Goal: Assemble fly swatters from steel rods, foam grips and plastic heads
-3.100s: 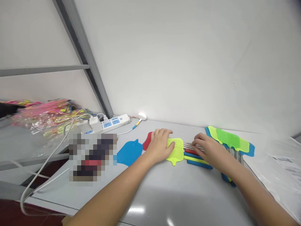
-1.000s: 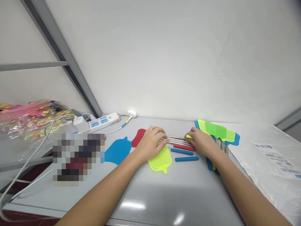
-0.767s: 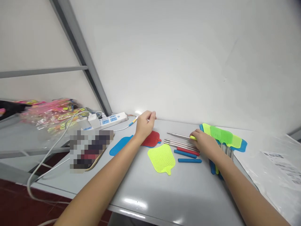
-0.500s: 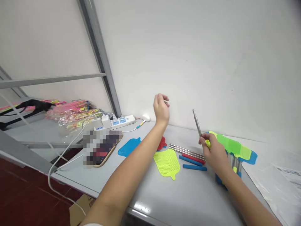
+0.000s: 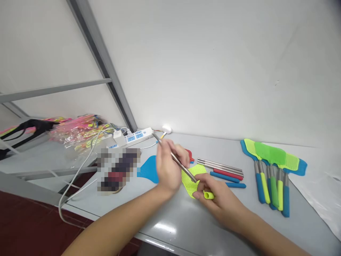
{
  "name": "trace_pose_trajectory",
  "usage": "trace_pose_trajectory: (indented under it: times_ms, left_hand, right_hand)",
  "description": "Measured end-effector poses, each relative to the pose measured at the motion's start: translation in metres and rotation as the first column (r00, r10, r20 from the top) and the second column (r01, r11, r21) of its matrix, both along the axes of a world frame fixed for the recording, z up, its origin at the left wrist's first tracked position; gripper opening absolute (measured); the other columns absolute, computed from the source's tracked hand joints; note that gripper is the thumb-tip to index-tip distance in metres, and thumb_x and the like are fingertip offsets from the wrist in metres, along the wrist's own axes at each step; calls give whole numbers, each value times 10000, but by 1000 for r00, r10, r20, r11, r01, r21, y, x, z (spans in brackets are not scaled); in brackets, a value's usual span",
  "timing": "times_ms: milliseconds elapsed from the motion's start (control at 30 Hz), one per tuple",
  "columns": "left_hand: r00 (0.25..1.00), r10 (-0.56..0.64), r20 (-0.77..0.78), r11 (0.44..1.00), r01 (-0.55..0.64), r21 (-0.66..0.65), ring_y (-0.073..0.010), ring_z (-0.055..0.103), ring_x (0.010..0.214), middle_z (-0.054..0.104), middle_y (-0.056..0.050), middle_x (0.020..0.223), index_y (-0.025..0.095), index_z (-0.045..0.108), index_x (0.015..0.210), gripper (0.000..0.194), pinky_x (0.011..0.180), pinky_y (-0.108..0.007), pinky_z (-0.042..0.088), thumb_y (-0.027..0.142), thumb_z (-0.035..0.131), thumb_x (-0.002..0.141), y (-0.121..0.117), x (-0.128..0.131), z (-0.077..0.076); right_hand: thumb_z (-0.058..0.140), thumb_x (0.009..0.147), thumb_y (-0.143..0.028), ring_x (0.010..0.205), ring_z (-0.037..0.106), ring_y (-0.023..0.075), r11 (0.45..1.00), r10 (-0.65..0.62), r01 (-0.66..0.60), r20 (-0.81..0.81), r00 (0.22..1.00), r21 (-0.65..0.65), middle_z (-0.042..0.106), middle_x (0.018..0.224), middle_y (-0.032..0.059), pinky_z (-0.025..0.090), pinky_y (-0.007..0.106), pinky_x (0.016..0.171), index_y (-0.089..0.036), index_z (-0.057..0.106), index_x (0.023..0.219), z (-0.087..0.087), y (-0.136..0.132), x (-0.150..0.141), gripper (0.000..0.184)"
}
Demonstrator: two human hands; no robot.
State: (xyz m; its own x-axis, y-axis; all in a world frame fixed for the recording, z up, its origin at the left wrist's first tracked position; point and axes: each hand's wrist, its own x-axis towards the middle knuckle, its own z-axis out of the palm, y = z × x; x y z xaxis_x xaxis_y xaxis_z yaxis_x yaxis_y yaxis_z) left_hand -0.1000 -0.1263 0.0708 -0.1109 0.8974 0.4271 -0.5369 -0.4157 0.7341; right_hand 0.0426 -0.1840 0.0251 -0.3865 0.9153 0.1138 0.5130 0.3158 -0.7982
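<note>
A silver metal rod (image 5: 183, 168) slants between my hands. My left hand (image 5: 170, 169), somewhat blurred, is closed around its upper part. My right hand (image 5: 217, 197) pinches at the rod's lower end, with a yellow-green handle sleeve (image 5: 209, 195) held in the same fingers, its hollow end showing. Below the rod lies a yellow-green perforated fly swatter head (image 5: 190, 186), partly covered by my hands. A blue swatter head (image 5: 149, 170) is left of my left hand, and red swatter heads (image 5: 190, 155) peek out behind it.
Several metal rods (image 5: 220, 165), a red sleeve (image 5: 226, 174) and blue sleeves (image 5: 225, 177) lie right of centre. Assembled fly swatters (image 5: 271, 177) overlap at the right, near a white plastic sheet (image 5: 317, 181). A power strip (image 5: 137, 138), a cable and a pixelated phone are at left.
My left hand has come down and closed on the metal rod. My right hand has moved left with the rod and sleeve, uncovering the assembled swatters. The view has shifted slightly.
</note>
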Motion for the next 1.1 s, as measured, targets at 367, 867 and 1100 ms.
trace_pose_trajectory:
  times_ms: [367, 867, 1100]
  left_hand:
    - [997, -53, -60, 986, 43, -162, -108, 458, 388, 552, 54, 524, 240, 357, 796, 344, 470, -225, 411, 529, 325, 979, -2, 9, -12]
    - [989, -103, -104, 988, 90, -129, -104, 445, 379, 495, 65, 498, 234, 335, 787, 352, 445, -220, 368, 517, 287, 991, -8, 13, -17]
    - [897, -323, -301, 946, 301, -119, -112, 479, 630, 540, 8, 725, 207, 416, 804, 289, 584, -240, 389, 425, 385, 991, -15, 18, -47]
  right_hand:
    - [508, 909, -436, 703, 457, 139, 948, -113, 68, -128, 985, -311, 523, 750, -24, 377, 256, 662, -208, 551, 805, -13, 5, -12, 254]
    - [495, 914, -436, 663, 324, 117, 907, -87, -1, -190, 978, -421, 370, 689, -46, 274, 247, 596, -201, 459, 736, -14, 8, -10, 297]
    - [468, 924, -353, 664, 346, 114, 879, -122, -58, -340, 932, -473, 415, 709, -33, 286, 241, 589, -190, 505, 755, -8, 10, -8, 237]
